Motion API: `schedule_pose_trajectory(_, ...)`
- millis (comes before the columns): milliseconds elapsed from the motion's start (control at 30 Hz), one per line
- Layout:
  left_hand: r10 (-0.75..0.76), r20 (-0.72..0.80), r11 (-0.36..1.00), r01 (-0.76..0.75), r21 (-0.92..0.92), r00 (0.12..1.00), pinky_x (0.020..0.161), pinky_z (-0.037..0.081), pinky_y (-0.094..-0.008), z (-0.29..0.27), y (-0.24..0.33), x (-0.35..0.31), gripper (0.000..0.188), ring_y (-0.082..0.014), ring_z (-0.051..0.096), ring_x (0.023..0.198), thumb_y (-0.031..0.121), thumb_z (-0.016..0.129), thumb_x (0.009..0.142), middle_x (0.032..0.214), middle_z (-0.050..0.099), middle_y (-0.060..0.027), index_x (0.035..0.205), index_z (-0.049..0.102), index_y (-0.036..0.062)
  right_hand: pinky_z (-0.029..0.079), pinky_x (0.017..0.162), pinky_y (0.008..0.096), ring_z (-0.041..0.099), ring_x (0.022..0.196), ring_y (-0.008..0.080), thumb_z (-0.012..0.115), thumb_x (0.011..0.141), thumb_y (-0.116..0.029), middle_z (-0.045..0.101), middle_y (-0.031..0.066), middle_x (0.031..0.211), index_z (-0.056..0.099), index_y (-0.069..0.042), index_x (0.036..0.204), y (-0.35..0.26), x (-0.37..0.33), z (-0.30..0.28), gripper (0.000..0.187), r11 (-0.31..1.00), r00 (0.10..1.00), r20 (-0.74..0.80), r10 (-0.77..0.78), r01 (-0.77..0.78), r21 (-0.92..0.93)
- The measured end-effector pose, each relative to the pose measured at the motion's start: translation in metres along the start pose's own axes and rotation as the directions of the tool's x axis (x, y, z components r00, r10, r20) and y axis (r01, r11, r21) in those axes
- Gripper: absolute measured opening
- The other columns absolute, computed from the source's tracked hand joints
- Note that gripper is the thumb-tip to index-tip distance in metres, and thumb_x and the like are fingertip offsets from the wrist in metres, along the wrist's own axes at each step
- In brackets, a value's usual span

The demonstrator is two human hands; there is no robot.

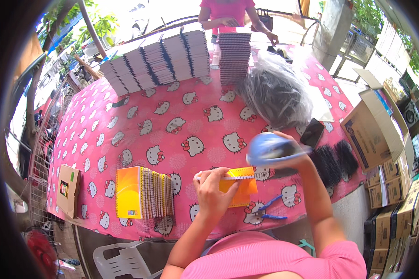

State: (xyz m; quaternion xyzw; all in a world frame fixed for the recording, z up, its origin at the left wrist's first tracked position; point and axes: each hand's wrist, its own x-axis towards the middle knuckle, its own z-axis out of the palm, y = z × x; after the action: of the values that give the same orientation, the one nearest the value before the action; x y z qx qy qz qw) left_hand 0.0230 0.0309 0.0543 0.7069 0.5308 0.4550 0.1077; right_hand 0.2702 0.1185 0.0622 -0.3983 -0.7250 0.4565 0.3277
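Observation:
My left hand (213, 191) grips an orange notebook (240, 199) by its bound edge, near the table's front edge. A thin wire coil (261, 174) runs along that edge and sticks out past its right end. My right hand (300, 160) is closed round a blue, rounded object (270, 149), held just above and right of the notebook. Motion smears this object, so its exact kind does not show. Blue-handled pliers (272, 209) lie on the cloth to the right of the notebook. Left of my left hand stands a row of yellow spiral notebooks (146, 193).
Black coils (328, 165) and a dark phone (312, 132) lie at the right, near a plastic-wrapped bundle (279, 93). Tall book stacks (158, 60) line the far side, where another person (228, 14) stands. A small cardboard box (69, 190) sits left; larger cartons (370, 130) stand right.

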Motion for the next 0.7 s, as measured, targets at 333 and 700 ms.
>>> schedule_pose_trajectory(333, -0.036, -0.082, 0.999, 0.034, -0.028, 0.996, 0.088, 0.049, -0.039, -0.013, -0.013, -0.008, 0.036, -0.0269, 0.062, 0.097, 0.004, 0.081, 0.071, 0.104, 0.061, -0.0097, 0.102, 0.063, 0.0023, 0.049, 0.069, 0.0286, 0.061, 0.079, 0.0108, 0.073, 0.074, -0.005, 0.065, 0.0069, 0.083, 0.062, -0.003, 0.103, 0.007, 0.027, 0.017, 0.031, 0.921, 0.999, 0.032, -0.027, 0.037, -0.387)
schedule_pose_trajectory(700, -0.437, 0.068, 0.569, 0.334, -0.752, 0.897, 0.088, 0.053, -0.0285, -0.016, -0.056, -0.043, 0.032, -0.0153, 0.065, 0.098, -0.009, 0.062, 0.088, 0.109, 0.068, -0.0126, 0.119, 0.061, -0.0024, 0.05, 0.074, 0.0306, 0.062, 0.085, 0.0159, 0.067, 0.068, 0.003, 0.064, 0.0058, 0.088, 0.059, -0.003, 0.108, -0.011, 0.049, 0.049, 0.042, 0.997, 0.983, 0.179, -0.041, 0.028, 0.079)
